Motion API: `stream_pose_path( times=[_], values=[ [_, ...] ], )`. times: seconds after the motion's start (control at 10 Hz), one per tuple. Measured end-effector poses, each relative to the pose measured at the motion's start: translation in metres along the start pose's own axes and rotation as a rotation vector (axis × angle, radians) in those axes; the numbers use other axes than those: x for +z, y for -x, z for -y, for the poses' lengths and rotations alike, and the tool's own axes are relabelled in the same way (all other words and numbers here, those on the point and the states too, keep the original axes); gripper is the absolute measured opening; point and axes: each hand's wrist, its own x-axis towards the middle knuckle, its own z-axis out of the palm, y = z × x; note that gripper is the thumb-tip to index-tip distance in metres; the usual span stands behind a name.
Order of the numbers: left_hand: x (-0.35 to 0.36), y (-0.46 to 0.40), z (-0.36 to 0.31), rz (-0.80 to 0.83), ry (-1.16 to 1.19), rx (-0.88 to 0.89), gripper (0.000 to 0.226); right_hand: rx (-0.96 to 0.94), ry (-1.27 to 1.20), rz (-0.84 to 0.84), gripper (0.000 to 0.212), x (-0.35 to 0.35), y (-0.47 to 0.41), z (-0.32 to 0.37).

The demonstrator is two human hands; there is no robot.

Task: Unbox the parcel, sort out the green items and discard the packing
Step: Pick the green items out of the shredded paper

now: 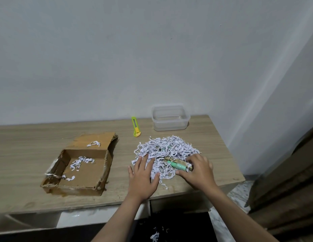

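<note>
The pile of shredded paper point(165, 151) lies on the right part of the wooden table point(30, 145), near the front edge. The strips are white with small dark print, thin and curled, and they are heaped loosely. At the near right side of the pile lies a green item point(177, 165), a pale mint-green cylinder that rests against a tan cardboard piece point(178, 161); both are partly under the strips.

The left hand point(143, 173) lies flat on the near left edge of the pile, with its fingers straight and spread, pressing on the paper. The right hand point(198, 170) is at the near right edge of the pile. Its fingers are curved around the right end of the green item and the cardboard piece, with the thumb stretched along the near side; I cannot tell if the hand really grips them or only touches them.

To the left of the pile stands the opened cardboard box point(78, 165), brown, with torn edges and the flap folded back to the far side. A few paper strips remain in it and on the flap. Far from the pile, by the wall, lies a green and yellow utility knife point(135, 126), and just to its right stands a clear plastic container point(170, 117) without a lid.

The table is light wood with visible grain. It stands against a plain white wall point(117, 58), in a corner of the room.
</note>
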Motion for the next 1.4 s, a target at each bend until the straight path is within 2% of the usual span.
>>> stream_pose_path(
  times=[0.3,0.5,0.7,1.0,1.1,1.2,1.3,1.4],
  values=[
    [-0.001,0.0,-0.001,0.008,0.008,-0.002,0.058,-0.086,0.176,0.182,0.039,-0.013,-0.01,0.016],
    [-0.001,0.0,0.001,0.009,0.005,-0.007,0.058,-0.125,0.246,0.252,0.038,-0.021,-0.01,0.009],
    [0.0,0.0,0.001,0.002,0.014,-0.01,0.058,-0.138,0.267,0.25,0.054,-0.019,-0.005,0.01],
    [-0.002,0.0,0.001,0.013,0.014,-0.011,0.057,-0.145,0.256,0.183,0.038,-0.03,-0.004,0.016],
    [-0.002,0.0,0.0,0.015,0.021,-0.012,0.057,-0.139,0.213,0.136,0.033,-0.041,-0.003,0.016],
    [-0.002,0.0,0.0,0.017,0.013,-0.012,0.057,-0.121,0.029,0.048,0.026,-0.051,-0.002,0.02],
    [-0.002,0.001,0.0,0.008,0.016,-0.008,0.059,-0.071,-0.292,-0.044,0.024,-0.058,-0.001,0.024],
    [-0.001,0.002,0.0,-0.002,0.019,-0.005,0.062,-0.044,-0.55,-0.063,0.025,-0.065,-0.005,0.027]
  ],
)
